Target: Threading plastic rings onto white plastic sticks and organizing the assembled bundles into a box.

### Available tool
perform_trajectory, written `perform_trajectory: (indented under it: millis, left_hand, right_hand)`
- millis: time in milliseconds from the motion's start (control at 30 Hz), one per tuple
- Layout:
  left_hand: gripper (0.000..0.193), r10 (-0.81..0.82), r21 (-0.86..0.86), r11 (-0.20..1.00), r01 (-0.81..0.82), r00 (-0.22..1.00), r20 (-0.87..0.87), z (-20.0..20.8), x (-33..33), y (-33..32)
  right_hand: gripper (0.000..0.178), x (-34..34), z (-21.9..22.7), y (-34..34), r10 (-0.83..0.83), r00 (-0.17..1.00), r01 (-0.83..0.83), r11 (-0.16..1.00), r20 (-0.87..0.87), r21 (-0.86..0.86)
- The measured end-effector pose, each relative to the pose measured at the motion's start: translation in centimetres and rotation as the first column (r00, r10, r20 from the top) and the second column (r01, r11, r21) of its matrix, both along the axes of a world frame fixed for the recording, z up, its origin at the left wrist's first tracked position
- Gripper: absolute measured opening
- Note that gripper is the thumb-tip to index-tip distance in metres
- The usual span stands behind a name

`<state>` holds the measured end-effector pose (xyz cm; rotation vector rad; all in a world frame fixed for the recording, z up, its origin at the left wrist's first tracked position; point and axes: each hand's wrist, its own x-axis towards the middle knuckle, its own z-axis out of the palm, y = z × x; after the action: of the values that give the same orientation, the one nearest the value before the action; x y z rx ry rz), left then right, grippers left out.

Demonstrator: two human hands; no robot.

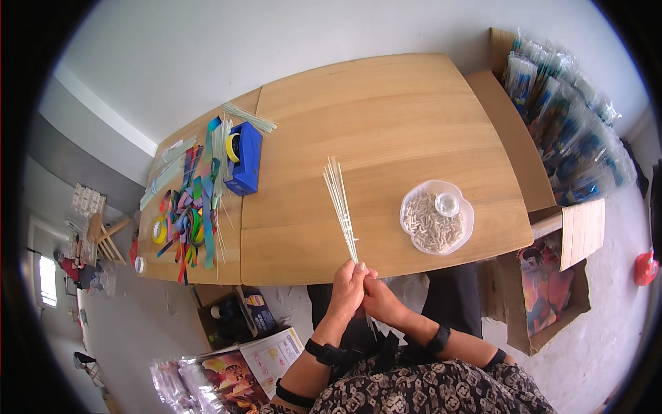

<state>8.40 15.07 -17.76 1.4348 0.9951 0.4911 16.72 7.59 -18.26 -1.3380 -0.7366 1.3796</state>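
A bundle of thin white sticks (339, 203) rises from my hands over the table's front edge, its tips fanned slightly apart. Small pale pieces sit partway along some of the sticks. My left hand (347, 290) is closed round the lower part of the bundle. Pressed against it, my right hand (383, 301) is also closed on the sticks; its fingertips are hidden. The lower stick ends show beneath both hands. To the right stands a clear scalloped tray (471, 224) of short white tube-like pieces (429, 224), with a small round clear container (447, 204) in it.
A blue tape dispenser (245, 160) stands left on the wooden table (386, 110), beside colourful ribbons (196, 214) and more thin sticks (249, 117). Cardboard boxes holding plastic-wrapped packs (572, 131) and printed material (545, 290) are at right. Another open box (224, 317) sits below the table.
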Motion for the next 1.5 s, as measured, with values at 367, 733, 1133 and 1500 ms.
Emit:
perform_trajectory:
  millis: [367,733,1133,1500]
  left_hand:
    - [0.02,0.161,0.588,0.808,0.03,0.949,-0.27,-3.7,-4.2,8.7]
    - [0.016,0.345,0.646,0.731,0.22,0.698,-0.628,-1.0,-3.9,11.6]
    - [0.017,0.379,0.708,0.616,0.346,0.658,-0.651,-1.9,-7.0,13.3]
    - [0.016,0.26,0.602,0.726,0.331,0.678,-0.687,-0.8,-7.7,14.7]
  right_hand:
    - [0.028,11.3,4.6,-8.3,-0.329,0.814,0.386,0.922,0.479,-0.023]
    - [0.012,16.1,2.0,-0.1,-0.33,0.856,0.338,0.94,0.397,0.052]
    - [0.016,19.1,2.6,31.4,-0.251,0.821,0.162,0.964,0.513,0.212]
    - [0.016,13.2,2.0,55.6,0.03,0.792,-0.091,0.993,0.61,0.07]
